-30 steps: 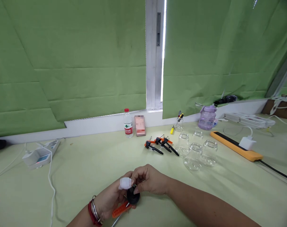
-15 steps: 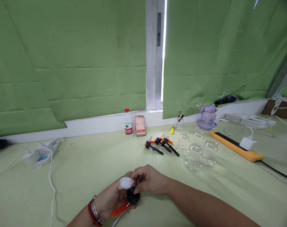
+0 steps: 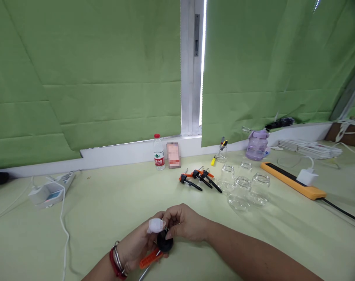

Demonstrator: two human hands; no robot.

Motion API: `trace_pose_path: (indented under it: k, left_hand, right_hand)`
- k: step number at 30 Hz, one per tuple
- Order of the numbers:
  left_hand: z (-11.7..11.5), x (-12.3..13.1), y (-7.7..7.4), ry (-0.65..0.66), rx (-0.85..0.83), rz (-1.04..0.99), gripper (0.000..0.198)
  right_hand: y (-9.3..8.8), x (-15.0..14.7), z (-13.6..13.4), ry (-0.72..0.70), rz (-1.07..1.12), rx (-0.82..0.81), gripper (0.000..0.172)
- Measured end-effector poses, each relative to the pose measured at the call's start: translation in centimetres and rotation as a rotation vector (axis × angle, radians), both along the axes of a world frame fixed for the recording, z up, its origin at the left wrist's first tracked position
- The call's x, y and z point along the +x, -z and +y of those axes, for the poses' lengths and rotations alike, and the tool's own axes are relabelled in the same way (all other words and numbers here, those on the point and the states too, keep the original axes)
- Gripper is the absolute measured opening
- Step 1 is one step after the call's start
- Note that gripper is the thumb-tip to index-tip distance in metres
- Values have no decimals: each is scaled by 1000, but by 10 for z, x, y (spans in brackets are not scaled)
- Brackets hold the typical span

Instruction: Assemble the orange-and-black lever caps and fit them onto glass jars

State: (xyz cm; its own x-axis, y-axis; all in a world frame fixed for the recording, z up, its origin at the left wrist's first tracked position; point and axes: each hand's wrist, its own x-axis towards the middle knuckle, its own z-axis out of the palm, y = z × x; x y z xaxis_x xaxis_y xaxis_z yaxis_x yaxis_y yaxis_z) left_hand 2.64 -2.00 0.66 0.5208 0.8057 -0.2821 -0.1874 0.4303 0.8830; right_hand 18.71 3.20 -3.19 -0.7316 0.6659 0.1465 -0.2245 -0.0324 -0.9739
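1. Near the front edge of the desk [image 3: 107, 210], the left hand [image 3: 134, 248] is closed around an orange-and-black sprayer head [image 3: 165, 244].
2. The right hand [image 3: 184, 225] pinches its black cap from above.
3. I judge that a firm left grip and gentle finger moves suit it, because the thin tube [image 3: 142, 274] can bend.

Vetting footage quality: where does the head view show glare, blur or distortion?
Head view: daylight blows out beside the window frame; edges bend at right; the card by the water bottle is pixelated; left hand, right hand and spray head are sharp.
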Motion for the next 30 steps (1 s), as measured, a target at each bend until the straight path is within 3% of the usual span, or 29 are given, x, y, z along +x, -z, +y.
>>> trace_pose_path:
  k: [6,9,11,15,30]
  left_hand:
    - [0,-2,3,0,-5,-7,27]
    - [-1,-2,1,5,-14,5,28]
    - [-1,-2,0,12,-9,-4,28]
    - [0,-1,1,22,4,-19,24]
    - [-1,1,-3,9,-3,0,26]
  right_hand:
    - [-5,1,-1,16,-29,42,40]
    - [-9,2,-3,-34,4,83,32]
    - [-8,1,-2,-31,17,53,27]
    - [-2,-1,0,7,30,-17,34]
    - [5,-1,2,-2,8,8,33]
